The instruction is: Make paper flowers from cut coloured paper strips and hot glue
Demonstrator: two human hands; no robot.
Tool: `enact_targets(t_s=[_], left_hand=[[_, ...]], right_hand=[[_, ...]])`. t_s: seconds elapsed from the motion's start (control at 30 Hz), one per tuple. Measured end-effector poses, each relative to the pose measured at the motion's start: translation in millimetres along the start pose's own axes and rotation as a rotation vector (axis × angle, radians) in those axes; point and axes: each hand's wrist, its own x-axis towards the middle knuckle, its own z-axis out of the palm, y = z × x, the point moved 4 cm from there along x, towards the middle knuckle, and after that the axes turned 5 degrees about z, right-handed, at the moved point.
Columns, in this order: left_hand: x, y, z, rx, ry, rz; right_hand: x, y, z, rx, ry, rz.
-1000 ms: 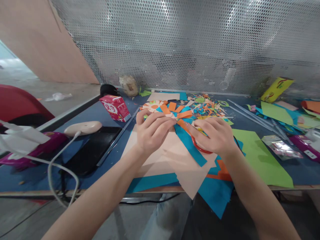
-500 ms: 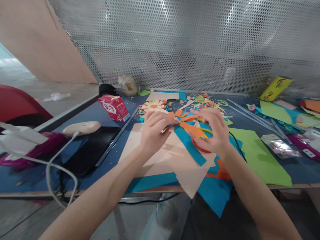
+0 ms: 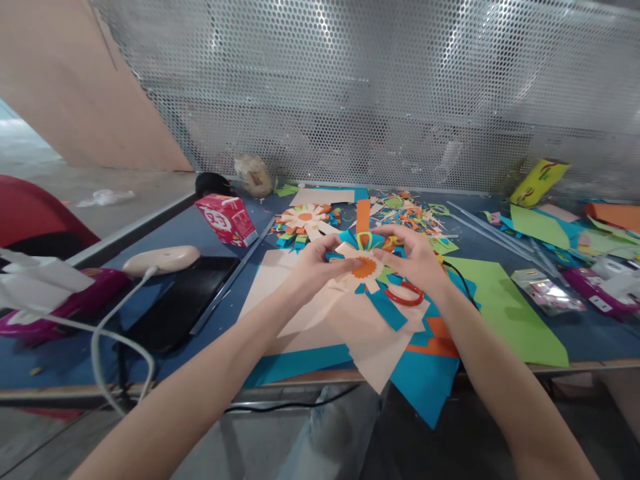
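Between my two hands is a paper rosette (image 3: 364, 269) with an orange scalloped centre, and cream, blue and green strips around it. One long orange strip stands up from its far side. My left hand (image 3: 320, 260) pinches the rosette's left side with its thumb across the front. Closed on the right side is my right hand (image 3: 416, 259), thumb near the orange centre. Just below that hand lies a pair of scissors (image 3: 401, 301), only a red handle loop showing; the rest is hidden. Cream paper sheets (image 3: 295, 327) lie under my hands.
Another paper rosette (image 3: 304, 217) lies behind my left hand, near a pile of paper scraps (image 3: 407, 212). A pink box (image 3: 227, 220), black phone (image 3: 183, 303) and white cable (image 3: 123, 313) are at left. Green paper (image 3: 515, 313) lies at right. A perforated metal panel (image 3: 350, 87) stands behind.
The rosette has turned so its orange centre faces me, and its orange strips have shifted. My right hand has moved up slightly, with the red scissor handle now showing below it.
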Motion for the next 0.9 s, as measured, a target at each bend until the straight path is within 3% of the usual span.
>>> enact_targets(t_s=[0.17,0.63,0.9], left_hand=[[-1,0,2.7,0.022,0.008,-0.066],[1,-5,4.1,0.181,0.019,-0.003],[3,-4,-1.3,0.179,0.054,0.179]], right_hand=[[0,3,2,0.034,-0.029,0.046],[2,15,11,0.252,-0.035,0.270],[4,16,9,0.256,-0.018,0.300]])
